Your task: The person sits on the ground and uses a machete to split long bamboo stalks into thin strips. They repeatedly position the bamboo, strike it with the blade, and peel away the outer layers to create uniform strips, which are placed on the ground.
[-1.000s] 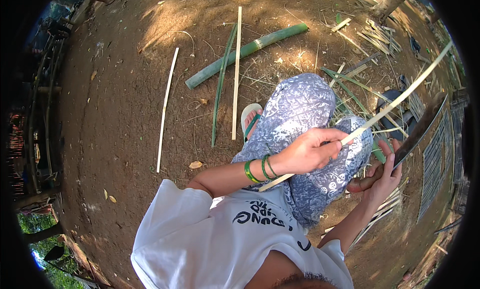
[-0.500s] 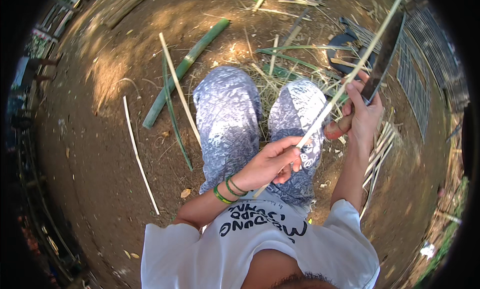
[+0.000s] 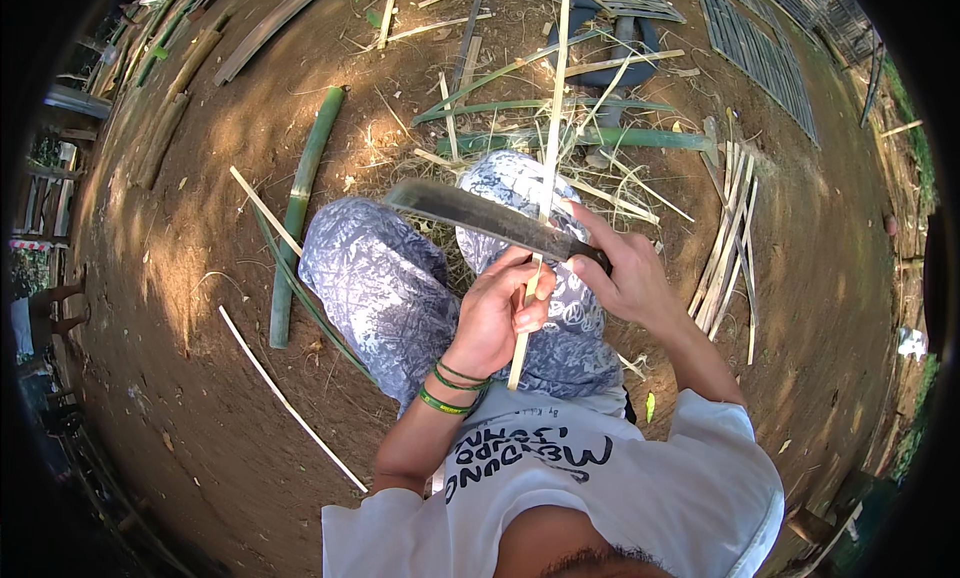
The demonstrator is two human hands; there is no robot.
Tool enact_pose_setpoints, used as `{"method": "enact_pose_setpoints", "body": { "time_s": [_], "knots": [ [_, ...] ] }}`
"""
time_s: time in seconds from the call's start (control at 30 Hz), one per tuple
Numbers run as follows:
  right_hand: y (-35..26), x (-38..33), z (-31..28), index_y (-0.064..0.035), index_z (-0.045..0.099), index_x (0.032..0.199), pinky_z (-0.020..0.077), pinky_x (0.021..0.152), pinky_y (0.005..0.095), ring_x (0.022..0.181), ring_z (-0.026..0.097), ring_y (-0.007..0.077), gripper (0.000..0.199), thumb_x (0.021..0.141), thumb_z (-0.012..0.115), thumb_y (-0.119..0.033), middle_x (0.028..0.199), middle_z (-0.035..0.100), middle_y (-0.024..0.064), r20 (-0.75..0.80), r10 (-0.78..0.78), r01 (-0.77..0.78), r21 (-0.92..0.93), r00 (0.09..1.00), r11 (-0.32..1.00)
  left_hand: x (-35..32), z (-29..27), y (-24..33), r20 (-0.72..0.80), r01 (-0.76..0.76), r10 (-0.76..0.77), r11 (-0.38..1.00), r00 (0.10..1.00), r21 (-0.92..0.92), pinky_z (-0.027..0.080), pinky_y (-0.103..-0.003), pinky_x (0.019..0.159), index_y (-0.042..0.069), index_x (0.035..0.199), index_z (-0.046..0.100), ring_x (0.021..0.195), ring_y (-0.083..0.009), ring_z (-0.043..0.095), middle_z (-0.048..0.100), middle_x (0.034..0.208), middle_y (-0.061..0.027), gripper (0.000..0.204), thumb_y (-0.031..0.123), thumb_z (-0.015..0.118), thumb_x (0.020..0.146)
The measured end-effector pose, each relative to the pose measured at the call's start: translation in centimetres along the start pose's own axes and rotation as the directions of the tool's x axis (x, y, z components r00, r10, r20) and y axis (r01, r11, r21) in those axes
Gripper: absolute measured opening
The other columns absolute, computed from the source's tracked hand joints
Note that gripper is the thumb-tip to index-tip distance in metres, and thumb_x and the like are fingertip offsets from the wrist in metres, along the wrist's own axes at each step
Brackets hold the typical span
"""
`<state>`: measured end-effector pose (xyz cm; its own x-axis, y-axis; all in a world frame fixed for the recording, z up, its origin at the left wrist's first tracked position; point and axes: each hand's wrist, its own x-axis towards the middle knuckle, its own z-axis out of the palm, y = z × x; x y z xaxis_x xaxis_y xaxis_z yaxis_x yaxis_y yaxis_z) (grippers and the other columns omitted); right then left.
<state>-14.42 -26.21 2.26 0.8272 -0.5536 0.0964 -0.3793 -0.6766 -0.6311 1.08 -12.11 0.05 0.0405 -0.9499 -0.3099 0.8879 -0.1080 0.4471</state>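
Note:
In front of my lap, my left hand (image 3: 497, 313) is closed round a long pale bamboo strip (image 3: 555, 108), which runs away from me past my knees. My right hand (image 3: 630, 278) grips a machete (image 3: 470, 216) at its handle, which is mostly hidden by the fingers. The dark, broad blade points left and lies across the strip, just beyond my left hand. From this angle I cannot tell whether its edge touches the strip.
Beyond my knees, thin shavings and green bamboo pieces (image 3: 640, 138) litter the dirt. A green bamboo pole (image 3: 302, 218) and a loose pale strip (image 3: 290, 398) lie left. Split strips (image 3: 728, 238) are bunched at right. Slatted bamboo panels (image 3: 755, 53) lie far right.
The machete has swung from pointing away at the right to lying leftward across the strip. My right hand moved left and nearer. The strip turned from slanting right to nearly straight ahead.

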Motion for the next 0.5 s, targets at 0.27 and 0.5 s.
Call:
{"method": "enact_pose_setpoints", "body": {
  "time_s": [0.27,0.5],
  "knots": [
    [0.5,-0.6,1.6,-0.0047,0.029,0.153,0.0489,0.056,0.051,0.058,0.063,0.0415,0.086,0.09,0.062,-0.052,0.061,0.06,0.0172,0.071,-0.011,0.016,-0.082,0.997,0.997,0.4,-0.2,-1.1,-0.04,-0.073,0.08,0.984,0.996,0.16,0.026,-0.023,0.045,0.005,0.083,0.054,0.047,-0.0068,0.035,0.045,0.06,-0.0008,0.032,0.023,0.04,0.105],
    [0.5,-1.1,2.8,-0.0051,0.03,0.154,0.0477,0.052,0.0454,0.049,0.06,0.0354,0.095,0.086,0.062,-0.063,0.05,0.052,0.0115,-0.025,-0.103,0.097,-0.191,0.994,0.977,-0.6,-0.2,-1.4,-0.101,-0.052,0.074,0.978,0.992,0.204,0.026,-0.024,0.045,0.006,0.078,0.048,0.048,-0.0062,0.035,0.044,0.064,0.0005,0.026,0.015,0.041,0.101]
  ]
}}
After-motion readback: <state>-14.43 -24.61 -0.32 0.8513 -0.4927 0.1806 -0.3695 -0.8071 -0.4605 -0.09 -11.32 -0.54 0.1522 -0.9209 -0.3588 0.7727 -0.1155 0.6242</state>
